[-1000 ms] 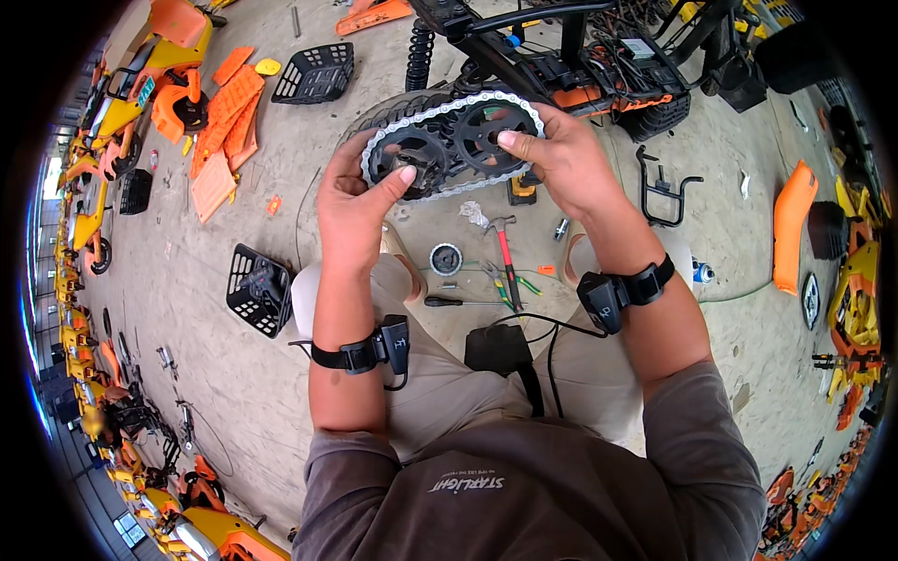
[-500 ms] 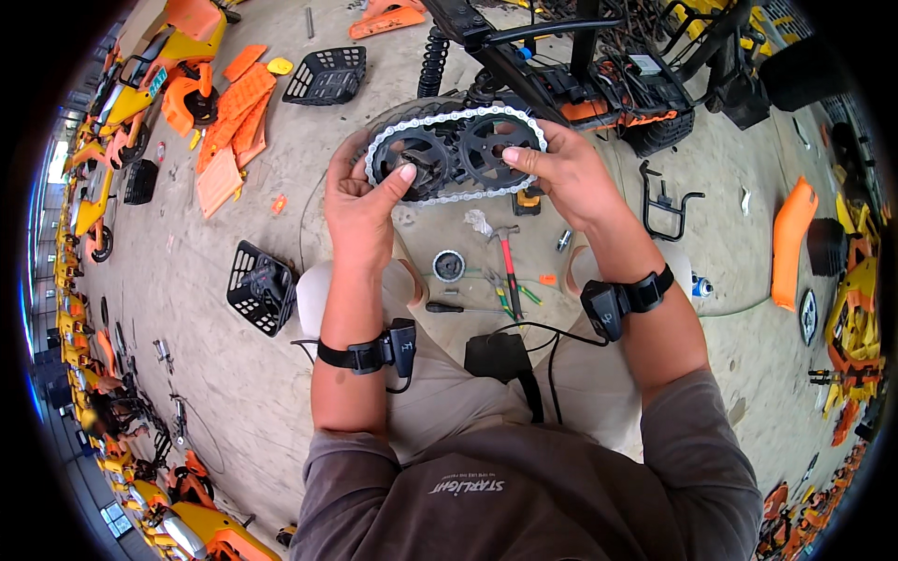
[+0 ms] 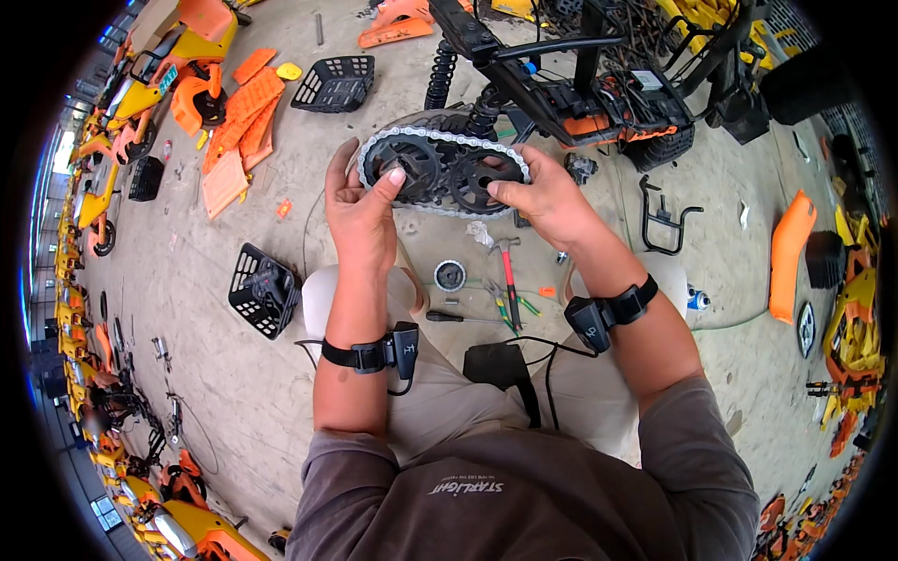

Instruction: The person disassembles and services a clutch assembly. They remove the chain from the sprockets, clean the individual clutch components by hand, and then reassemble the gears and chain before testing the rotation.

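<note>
My left hand [image 3: 360,210] and my right hand [image 3: 558,198] hold up a silver roller chain [image 3: 449,137] looped around two round black sprockets [image 3: 475,182]. The left hand grips the left end, its thumb over the left sprocket and its fingers behind. At the other end, my right thumb presses near the centre of the right sprocket. The assembly tilts slightly down to the right. On the floor below lie a hammer [image 3: 509,271] with a red handle, pliers [image 3: 499,297] with green and yellow handles, a screwdriver [image 3: 447,316] and a round toothed metal part [image 3: 450,275].
Ahead stands a black vehicle frame [image 3: 524,84] with a coil spring [image 3: 440,75]. Black plastic baskets [image 3: 334,84] and orange panels [image 3: 245,117] lie to the left. A black metal bracket [image 3: 661,217] and a long orange panel [image 3: 790,252] are on the right.
Both hands have moved slightly toward me with the chain and sprockets. The right end has dropped and shifted left, so the assembly tilts more. Both hands keep their hold.
</note>
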The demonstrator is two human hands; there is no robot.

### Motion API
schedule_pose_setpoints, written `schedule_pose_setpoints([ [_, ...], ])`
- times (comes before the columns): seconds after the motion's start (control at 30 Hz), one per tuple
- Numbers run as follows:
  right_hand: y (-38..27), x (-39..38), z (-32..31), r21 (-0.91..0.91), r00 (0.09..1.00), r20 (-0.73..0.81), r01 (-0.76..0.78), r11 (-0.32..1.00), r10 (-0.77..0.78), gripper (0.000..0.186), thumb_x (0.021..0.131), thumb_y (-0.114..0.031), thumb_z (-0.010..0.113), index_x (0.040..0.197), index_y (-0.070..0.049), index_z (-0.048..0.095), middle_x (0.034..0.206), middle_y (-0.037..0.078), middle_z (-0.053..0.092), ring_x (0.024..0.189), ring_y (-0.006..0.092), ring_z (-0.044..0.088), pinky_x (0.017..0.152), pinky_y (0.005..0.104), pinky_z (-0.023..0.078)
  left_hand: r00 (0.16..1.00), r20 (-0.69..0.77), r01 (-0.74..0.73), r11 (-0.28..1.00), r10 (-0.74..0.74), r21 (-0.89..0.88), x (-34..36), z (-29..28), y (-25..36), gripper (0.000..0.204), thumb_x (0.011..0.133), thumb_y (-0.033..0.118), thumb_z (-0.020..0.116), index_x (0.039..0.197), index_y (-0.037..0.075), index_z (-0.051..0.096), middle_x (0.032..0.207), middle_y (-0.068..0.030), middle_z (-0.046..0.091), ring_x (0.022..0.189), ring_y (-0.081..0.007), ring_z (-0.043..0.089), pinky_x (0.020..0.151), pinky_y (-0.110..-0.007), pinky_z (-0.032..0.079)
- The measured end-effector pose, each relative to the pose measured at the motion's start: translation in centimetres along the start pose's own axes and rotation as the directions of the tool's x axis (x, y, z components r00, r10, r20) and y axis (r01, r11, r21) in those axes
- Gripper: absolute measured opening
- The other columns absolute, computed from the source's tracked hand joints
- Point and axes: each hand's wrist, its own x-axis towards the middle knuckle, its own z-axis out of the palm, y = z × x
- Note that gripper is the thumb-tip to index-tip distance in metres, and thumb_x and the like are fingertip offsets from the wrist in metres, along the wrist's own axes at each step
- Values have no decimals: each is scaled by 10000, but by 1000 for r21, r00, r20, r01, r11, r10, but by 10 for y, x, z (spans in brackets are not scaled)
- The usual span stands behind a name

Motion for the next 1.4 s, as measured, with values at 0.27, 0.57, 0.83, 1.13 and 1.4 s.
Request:
schedule_pose_setpoints([
  [0.27,0,-2,12,-87,998,32,-46,995,49,552,861,-39,713,1352,51,478,1133,99,651,978,154,632,886,300,517,1000,-10,15,998,-16,-65,7,-6,0,702,806,-116,699,1411,-62,347,1215,-174,596,1091,-229,619,964,-355,519],
  [0.57,15,10,19,352,977,202,-134,926,65,470,987,-298,590,1309,37,519,1212,129,613,1127,210,586,988,392,471,998,16,-55,996,56,-69,13,-4,9,734,797,-65,733,1418,-45,341,1223,-185,587,1105,-254,619,979,-386,514],
  [0.83,33,22,29,474,947,318,-207,856,53,504,989,-403,549,1277,11,556,1216,120,624,1129,226,595,1000,401,468,983,73,-177,978,169,114,12,-1,27,778,724,-69,801,1378,-64,381,1215,-205,595,1097,-255,619,968,-359,503],
  [1.13,29,25,40,551,952,294,-238,799,81,461,1008,-392,516,1263,-13,583,1238,99,635,1161,206,586,1062,389,408,951,242,-263,915,192,306,-6,5,43,814,653,-32,879,1342,-27,446,1285,-173,558,1147,-239,587,973,-371,516],
  [1.4,19,18,49,571,940,338,-244,784,47,545,1019,-482,459,1268,-11,578,1224,107,643,1181,215,579,1069,387,404,905,386,-350,825,176,445,-20,17,61,786,650,-42,876,1320,-26,466,1268,-145,563,1140,-223,576,974,-345,494],
])
